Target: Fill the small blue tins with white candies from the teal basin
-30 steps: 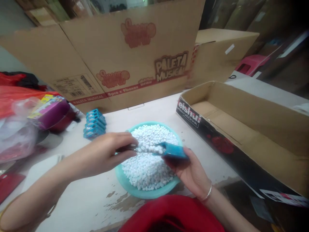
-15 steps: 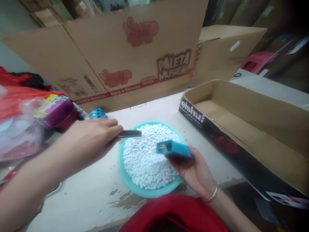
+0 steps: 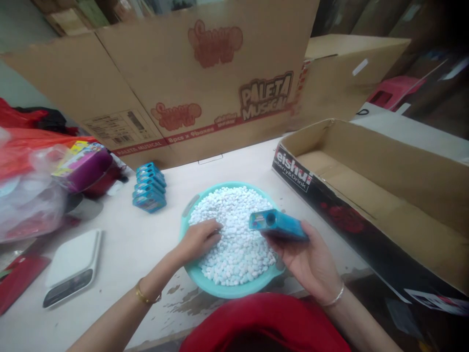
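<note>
A turquoise basin (image 3: 186, 266) stands before me, full of small white pellets (image 3: 234, 266) that look like candies. My left hand (image 3: 200, 238) reaches into its left side with fingers curled down at the pellets. What those fingers hold, if anything, is hidden. Over the basin's right side, my right hand (image 3: 309, 261) is closed around a small blue box (image 3: 280, 226), tilted, with a dark round hole in its end facing left. Behind and left of the basin, several similar blue boxes (image 3: 149, 188) stand in a row on the table.
A flat white scale (image 3: 73, 266) lies at the left, near plastic bags (image 3: 31, 195) and a purple package (image 3: 86, 168). A large printed carton (image 3: 205, 93) walls off the back. On the right sits an open shallow cardboard tray (image 3: 351, 195) with a black side.
My left hand has moved down and right into the pellets; the grey metal tube it held is out of sight. My right hand and the blue box have shifted slightly right.
</note>
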Tool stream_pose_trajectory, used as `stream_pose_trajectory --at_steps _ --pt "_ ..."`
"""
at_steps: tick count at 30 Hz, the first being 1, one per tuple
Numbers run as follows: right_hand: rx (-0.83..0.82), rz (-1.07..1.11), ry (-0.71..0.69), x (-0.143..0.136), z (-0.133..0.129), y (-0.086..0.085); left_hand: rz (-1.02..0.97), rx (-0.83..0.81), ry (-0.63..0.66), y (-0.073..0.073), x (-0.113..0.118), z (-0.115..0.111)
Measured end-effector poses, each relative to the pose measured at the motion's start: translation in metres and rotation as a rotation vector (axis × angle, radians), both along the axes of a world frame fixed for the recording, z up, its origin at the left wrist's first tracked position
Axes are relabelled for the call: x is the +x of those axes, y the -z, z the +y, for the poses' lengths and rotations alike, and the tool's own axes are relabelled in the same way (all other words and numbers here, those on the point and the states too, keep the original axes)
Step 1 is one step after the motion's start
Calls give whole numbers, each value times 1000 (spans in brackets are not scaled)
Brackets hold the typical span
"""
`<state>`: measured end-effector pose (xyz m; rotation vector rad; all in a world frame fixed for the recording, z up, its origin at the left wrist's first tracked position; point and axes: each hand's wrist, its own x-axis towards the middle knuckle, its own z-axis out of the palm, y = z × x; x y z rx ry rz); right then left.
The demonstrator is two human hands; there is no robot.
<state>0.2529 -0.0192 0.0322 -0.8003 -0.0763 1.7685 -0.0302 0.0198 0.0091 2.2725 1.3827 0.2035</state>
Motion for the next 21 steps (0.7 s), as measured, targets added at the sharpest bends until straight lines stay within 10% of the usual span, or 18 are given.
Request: stream_pose_trajectory --at_steps 4,9,14,21 --pt "-6 -12 2 2 0 -1 -142 -38 -47 -17 -15 -3" --pt "-15 -9 3 -6 1 -2 -248 19 -52 -82 -28 -4" --pt "13 33 -59 -21 3 -6 -110 24 146 -148 -14 2" --pt "-12 97 -106 -34 1 -4 122 45 299 -195 13 18"
